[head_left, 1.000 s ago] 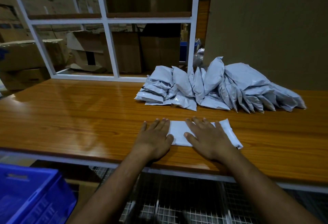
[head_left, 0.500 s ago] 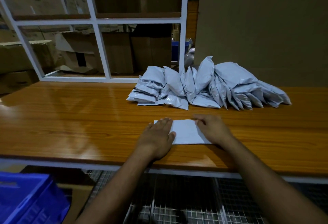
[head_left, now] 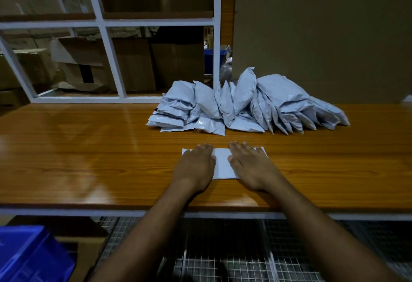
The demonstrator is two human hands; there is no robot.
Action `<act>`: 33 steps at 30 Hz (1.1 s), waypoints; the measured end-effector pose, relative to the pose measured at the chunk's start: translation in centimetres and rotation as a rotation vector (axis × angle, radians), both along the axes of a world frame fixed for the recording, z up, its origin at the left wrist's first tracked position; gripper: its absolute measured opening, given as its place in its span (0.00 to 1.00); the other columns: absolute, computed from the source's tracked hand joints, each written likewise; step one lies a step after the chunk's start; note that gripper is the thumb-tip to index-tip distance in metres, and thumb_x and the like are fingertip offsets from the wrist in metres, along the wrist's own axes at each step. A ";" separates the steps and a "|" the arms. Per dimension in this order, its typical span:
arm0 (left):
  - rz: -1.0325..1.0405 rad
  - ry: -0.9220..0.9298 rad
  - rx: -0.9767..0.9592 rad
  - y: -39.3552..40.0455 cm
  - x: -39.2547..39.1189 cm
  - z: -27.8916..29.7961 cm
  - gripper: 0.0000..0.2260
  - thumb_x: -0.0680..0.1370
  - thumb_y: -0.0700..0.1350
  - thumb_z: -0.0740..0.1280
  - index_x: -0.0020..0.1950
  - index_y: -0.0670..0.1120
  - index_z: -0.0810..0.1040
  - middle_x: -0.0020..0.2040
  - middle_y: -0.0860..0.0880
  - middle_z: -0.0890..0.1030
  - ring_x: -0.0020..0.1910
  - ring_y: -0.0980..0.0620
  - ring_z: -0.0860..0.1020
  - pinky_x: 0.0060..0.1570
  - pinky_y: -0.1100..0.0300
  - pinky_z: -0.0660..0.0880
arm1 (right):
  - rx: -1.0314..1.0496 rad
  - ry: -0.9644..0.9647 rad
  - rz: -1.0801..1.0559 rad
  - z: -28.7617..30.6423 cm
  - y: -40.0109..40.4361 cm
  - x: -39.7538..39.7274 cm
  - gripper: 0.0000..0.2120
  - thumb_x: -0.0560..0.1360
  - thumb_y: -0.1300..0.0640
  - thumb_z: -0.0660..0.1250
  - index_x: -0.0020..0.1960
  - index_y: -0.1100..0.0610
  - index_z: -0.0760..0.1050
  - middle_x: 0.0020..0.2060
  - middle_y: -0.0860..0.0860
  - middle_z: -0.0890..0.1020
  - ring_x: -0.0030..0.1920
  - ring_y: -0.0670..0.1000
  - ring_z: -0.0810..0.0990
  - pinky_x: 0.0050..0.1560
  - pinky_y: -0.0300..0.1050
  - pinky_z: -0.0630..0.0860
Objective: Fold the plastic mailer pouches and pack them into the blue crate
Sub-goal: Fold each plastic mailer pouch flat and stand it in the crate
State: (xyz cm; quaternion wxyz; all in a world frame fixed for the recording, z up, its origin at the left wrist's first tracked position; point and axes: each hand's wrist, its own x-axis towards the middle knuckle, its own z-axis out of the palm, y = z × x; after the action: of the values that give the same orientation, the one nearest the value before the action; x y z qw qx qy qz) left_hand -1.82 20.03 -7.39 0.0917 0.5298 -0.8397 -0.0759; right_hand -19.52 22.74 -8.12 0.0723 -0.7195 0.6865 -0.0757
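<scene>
Both hands, left hand and right hand, are pressing the flat pale-grey plastic mailer pouch onto the glossy wooden worktop, fingers straight. Advice: be smoothing outward, creasing squarely. Blue plastic crate is waiting lower left.

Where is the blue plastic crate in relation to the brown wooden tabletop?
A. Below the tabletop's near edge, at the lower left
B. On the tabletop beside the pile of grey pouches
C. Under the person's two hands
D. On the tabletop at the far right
A: the blue plastic crate sits below the near edge of the brown wooden tabletop, at the lower left of the view.
</scene>
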 end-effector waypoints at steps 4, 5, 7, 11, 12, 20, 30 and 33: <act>-0.016 -0.030 0.054 -0.4 0.4 -0.5 0.25 0.86 0.56 0.46 0.83 0.50 0.49 0.83 0.51 0.50 0.81 0.52 0.48 0.79 0.53 0.47 | 0.021 -0.138 0.002 1.5 0.5 -1.7 0.25 0.86 0.48 0.47 0.80 0.58 0.57 0.80 0.53 0.59 0.80 0.50 0.54 0.77 0.45 0.51; -0.018 -0.038 0.057 -0.4 0.4 -0.5 0.26 0.86 0.56 0.46 0.83 0.50 0.48 0.83 0.51 0.49 0.81 0.52 0.47 0.79 0.53 0.46 | 0.018 -0.150 -0.003 1.8 0.5 -2.1 0.24 0.86 0.49 0.49 0.78 0.59 0.62 0.78 0.55 0.63 0.79 0.52 0.58 0.75 0.45 0.56; -0.028 -0.041 0.064 -0.2 0.3 -0.3 0.26 0.86 0.57 0.45 0.83 0.51 0.47 0.83 0.52 0.48 0.81 0.52 0.46 0.79 0.53 0.45 | 0.004 -0.116 -0.008 2.1 0.5 -2.7 0.22 0.86 0.50 0.51 0.75 0.61 0.67 0.75 0.57 0.69 0.76 0.55 0.64 0.72 0.48 0.62; -0.002 -0.147 0.029 -0.5 0.0 0.0 0.26 0.86 0.56 0.45 0.83 0.53 0.46 0.83 0.52 0.48 0.81 0.51 0.46 0.78 0.51 0.45 | 0.011 0.065 -0.002 0.9 0.8 -2.9 0.26 0.86 0.46 0.44 0.82 0.54 0.51 0.81 0.51 0.54 0.80 0.51 0.52 0.78 0.55 0.48; 0.009 -0.183 0.002 -0.7 -0.4 0.1 0.26 0.86 0.56 0.45 0.83 0.53 0.46 0.83 0.52 0.48 0.81 0.50 0.46 0.78 0.49 0.45 | 0.034 0.101 -0.032 0.6 0.7 -2.8 0.27 0.85 0.45 0.42 0.82 0.52 0.47 0.81 0.49 0.49 0.81 0.50 0.48 0.78 0.59 0.44; -0.108 -0.056 -0.032 0.2 -3.6 -0.3 0.23 0.86 0.53 0.47 0.83 0.53 0.52 0.82 0.52 0.55 0.81 0.51 0.52 0.79 0.51 0.48 | 0.012 0.046 -0.102 0.0 0.9 -3.2 0.27 0.85 0.45 0.40 0.82 0.51 0.45 0.81 0.48 0.48 0.81 0.48 0.46 0.78 0.62 0.40; -0.086 -0.167 -0.018 0.0 -4.1 -0.5 0.25 0.85 0.57 0.45 0.82 0.58 0.47 0.83 0.55 0.46 0.81 0.46 0.42 0.78 0.42 0.44 | 0.079 0.161 -0.082 0.6 1.4 -5.0 0.30 0.84 0.40 0.40 0.82 0.52 0.39 0.81 0.48 0.41 0.80 0.49 0.40 0.78 0.63 0.40; -0.149 -0.163 -0.097 0.0 -4.9 -0.2 0.25 0.86 0.55 0.46 0.83 0.52 0.52 0.83 0.52 0.51 0.82 0.50 0.45 0.78 0.43 0.46 | 0.087 0.226 -0.126 0.4 1.1 -4.7 0.31 0.84 0.39 0.38 0.81 0.51 0.37 0.80 0.47 0.39 0.80 0.51 0.38 0.77 0.64 0.37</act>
State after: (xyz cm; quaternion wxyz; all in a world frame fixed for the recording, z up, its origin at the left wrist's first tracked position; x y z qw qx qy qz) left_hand -6.72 20.00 -7.64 0.0427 0.4653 -0.8841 0.0017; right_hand -24.24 23.87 -7.72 0.0209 -0.6750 0.7368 0.0315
